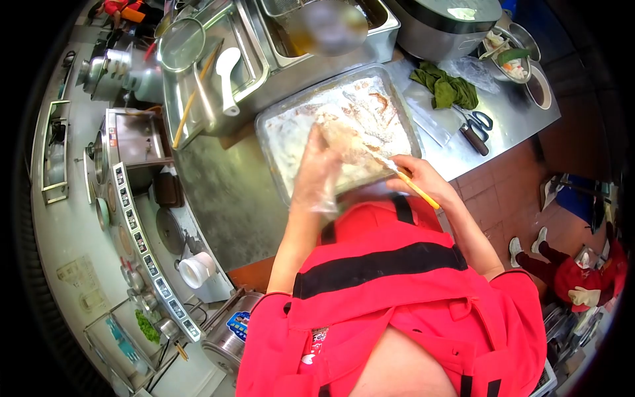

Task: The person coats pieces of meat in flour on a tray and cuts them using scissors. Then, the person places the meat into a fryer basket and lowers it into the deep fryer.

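A rectangular metal tray [291, 159] of white flour-like powder lies on the steel counter in front of me. My left hand [319, 169], in a clear plastic glove, is blurred over the tray beside a powder-coated piece [344, 137]; its fingers are smeared by motion. At the tray's near right edge, my right hand [420, 178] is closed round a tool with a yellow handle [418, 188]. The tool's pale far end reaches into the powder by the coated piece.
Behind the tray stands a fryer [380, 40]; left of it, a steel basin [254, 76] holds a white paddle [227, 73]. Scissors [477, 122], a knife handle [473, 140] and a green cloth [444, 86] lie to the right. Another person [589, 278] is at the far right.
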`<state>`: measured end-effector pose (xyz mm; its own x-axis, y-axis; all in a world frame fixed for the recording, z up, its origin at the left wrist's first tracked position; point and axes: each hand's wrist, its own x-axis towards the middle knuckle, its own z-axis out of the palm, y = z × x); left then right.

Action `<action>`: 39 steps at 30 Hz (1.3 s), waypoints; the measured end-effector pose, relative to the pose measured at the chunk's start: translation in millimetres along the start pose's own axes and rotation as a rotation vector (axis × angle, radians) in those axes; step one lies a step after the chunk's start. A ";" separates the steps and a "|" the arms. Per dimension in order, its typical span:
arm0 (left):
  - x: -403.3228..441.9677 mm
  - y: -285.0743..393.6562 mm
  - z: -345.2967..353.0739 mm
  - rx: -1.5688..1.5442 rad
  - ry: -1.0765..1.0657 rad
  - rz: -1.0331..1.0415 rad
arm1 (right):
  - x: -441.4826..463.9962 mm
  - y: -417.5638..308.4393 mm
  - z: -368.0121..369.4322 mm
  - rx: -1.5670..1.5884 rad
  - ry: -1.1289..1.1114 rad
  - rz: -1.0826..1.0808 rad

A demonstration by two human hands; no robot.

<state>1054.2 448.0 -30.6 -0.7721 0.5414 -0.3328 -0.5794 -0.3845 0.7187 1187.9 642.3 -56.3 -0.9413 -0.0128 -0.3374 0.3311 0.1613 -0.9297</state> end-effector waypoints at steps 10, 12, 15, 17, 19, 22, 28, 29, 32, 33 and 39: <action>-9.2 -10.9 8.5 0.017 -0.142 0.041 | 14.7 4.2 4.6 -0.110 0.036 -0.044; -9.0 -10.7 5.8 0.035 -0.144 0.030 | 13.2 2.0 6.4 -0.078 0.056 -0.037; -7.8 -9.6 5.0 0.014 -0.103 0.035 | 10.9 1.1 6.4 -0.064 0.056 0.001; -6.9 -8.7 4.0 -0.017 -0.059 0.016 | 8.0 -3.4 5.0 -0.086 0.036 0.063; -5.5 -3.6 -1.9 -0.043 -0.012 -0.028 | 4.6 -8.6 4.5 -0.108 0.035 0.096; -1.7 -4.2 -14.5 0.022 0.045 -0.012 | 1.8 -9.0 6.4 -0.136 0.053 0.070; 1.8 -8.0 -15.0 0.041 -0.004 -0.012 | 6.3 12.1 13.4 -0.089 0.007 -0.045; 1.7 -9.1 -13.2 0.045 -0.015 -0.025 | 7.7 11.8 14.4 -0.070 0.009 -0.043; -2.8 -11.0 -4.8 0.050 -0.053 -0.051 | 13.1 8.8 17.7 -0.054 0.054 -0.083; -5.1 -9.6 2.2 0.045 -0.073 -0.051 | 15.6 7.4 18.2 -0.055 0.075 -0.105; -2.7 -16.9 5.9 0.105 -0.108 0.002 | 25.3 4.9 17.3 -0.069 0.078 -0.058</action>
<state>1067.6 457.5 -38.3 -0.7370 0.6206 -0.2677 -0.5431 -0.3080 0.7812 1166.9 625.7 -72.0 -0.9618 0.0525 -0.2688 0.2736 0.2299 -0.9340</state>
